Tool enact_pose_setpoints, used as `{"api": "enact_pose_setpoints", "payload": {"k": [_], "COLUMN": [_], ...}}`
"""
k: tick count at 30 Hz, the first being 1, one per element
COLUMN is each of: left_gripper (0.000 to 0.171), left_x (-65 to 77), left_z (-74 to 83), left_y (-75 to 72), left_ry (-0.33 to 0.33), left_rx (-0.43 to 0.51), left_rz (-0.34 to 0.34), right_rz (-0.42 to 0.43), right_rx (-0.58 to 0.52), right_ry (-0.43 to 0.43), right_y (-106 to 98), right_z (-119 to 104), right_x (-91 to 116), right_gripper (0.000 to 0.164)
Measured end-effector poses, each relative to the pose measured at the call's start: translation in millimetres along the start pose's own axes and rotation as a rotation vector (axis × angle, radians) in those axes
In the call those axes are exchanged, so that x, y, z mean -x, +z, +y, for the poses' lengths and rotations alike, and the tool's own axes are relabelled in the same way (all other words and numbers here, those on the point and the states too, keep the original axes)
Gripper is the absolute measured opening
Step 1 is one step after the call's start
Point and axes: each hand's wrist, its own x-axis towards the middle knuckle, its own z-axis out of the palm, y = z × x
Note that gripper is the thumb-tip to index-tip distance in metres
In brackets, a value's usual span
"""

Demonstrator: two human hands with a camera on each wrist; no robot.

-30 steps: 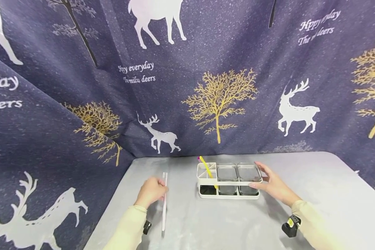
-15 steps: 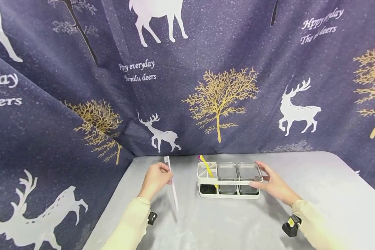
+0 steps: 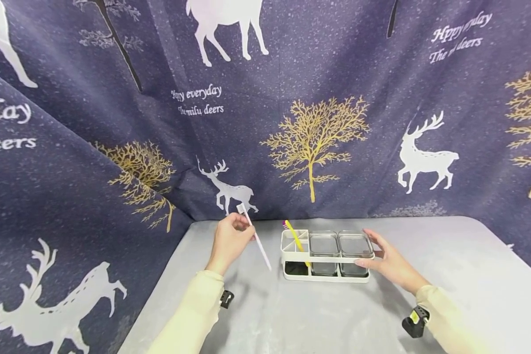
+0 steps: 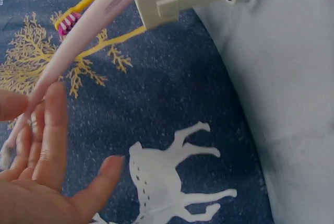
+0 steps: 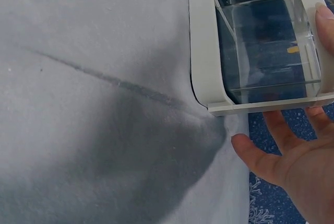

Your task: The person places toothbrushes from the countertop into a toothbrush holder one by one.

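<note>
My left hand (image 3: pixel 231 240) pinches a pale pink toothbrush (image 3: pixel 261 247) between thumb and fingertips. It is raised over the table, bristles up and to the left, handle end slanting down right towards the holder. In the left wrist view the toothbrush handle (image 4: pixel 78 36) crosses the upper left. A white toothbrush holder (image 3: pixel 327 258) stands on the table, with a yellow toothbrush (image 3: pixel 297 241) leaning in its left divided section. Two clear cups (image 3: pixel 324 244) fill the other sections. My right hand (image 3: pixel 393 268) grips the holder's right end, thumb at the front, fingers along the side and back.
A grey table (image 3: pixel 318 314) lies beneath everything. Behind it and at the left hangs a dark blue cloth (image 3: pixel 265 147) printed with deer and trees. Each wrist carries a black strap mount (image 3: pixel 415 322).
My left hand has lifted the pink toothbrush and carried it right and farther back, nearer the holder. The brush has tilted, its handle end swinging right. My right hand stays on the holder.
</note>
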Motion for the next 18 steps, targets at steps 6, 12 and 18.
{"api": "enact_pose_setpoints", "payload": {"k": [6,12,18], "left_gripper": [0.012,0.013,0.013], "left_x": [-2.1,-3.2,0.0], "left_z": [3.2,4.5,12.4], "left_y": [14.4,26.0,36.5], "left_ry": [0.098,0.174,0.163], "left_rx": [0.195,0.367,0.434], "left_rz": [0.068,0.119,0.137], "right_rz": [0.001,0.003,0.003], "right_rx": [-0.005,-0.017,-0.015], "right_ry": [-0.013,-0.014,-0.010], "right_y": [-1,-2,0], "right_z": [1,-1,2], "right_x": [-1,0,0], "right_gripper": [0.095,0.094,0.093]}}
